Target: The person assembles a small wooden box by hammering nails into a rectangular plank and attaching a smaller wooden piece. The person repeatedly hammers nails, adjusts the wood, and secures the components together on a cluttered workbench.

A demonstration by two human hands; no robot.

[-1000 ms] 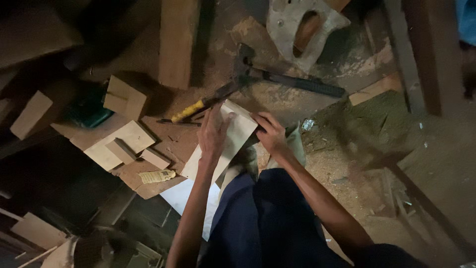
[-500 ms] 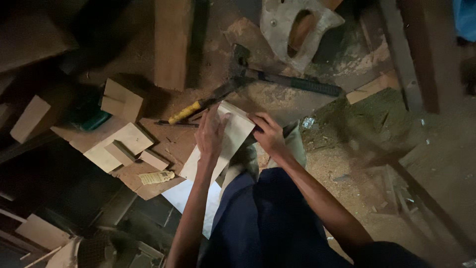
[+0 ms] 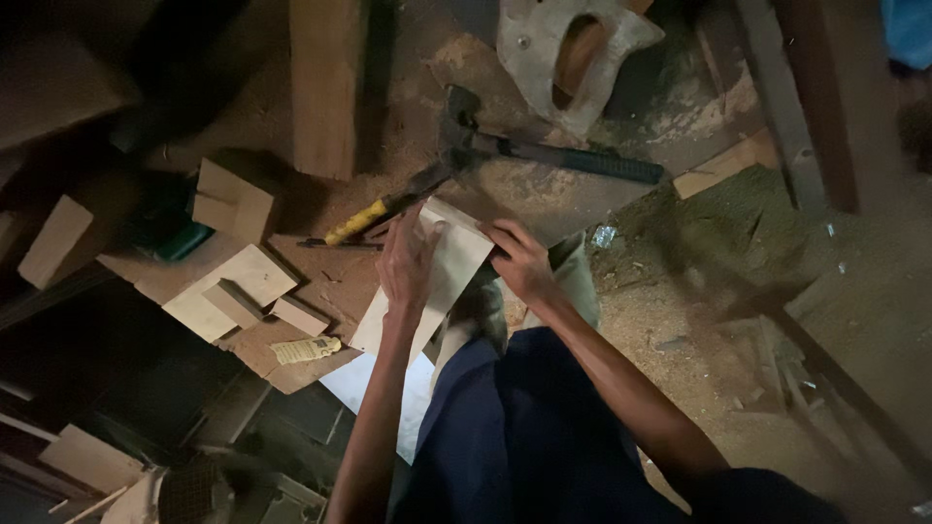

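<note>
A thin pale wooden board lies tilted over my knee near the middle of the head view. My left hand presses flat on its left part, fingers spread. My right hand grips the board's right edge, fingers curled over it. Just beyond the board lie a yellow-handled tool and a claw hammer with a dark handle.
A thick wooden post lies at the top. A handsaw handle rests at the upper right. Several wood offcuts sit at the left, a white sheet under my forearm, and sawdust covers the right.
Both hands and the board have stayed nearly in place; the view has shifted slightly. The right hand has slid a little along the board's edge.
</note>
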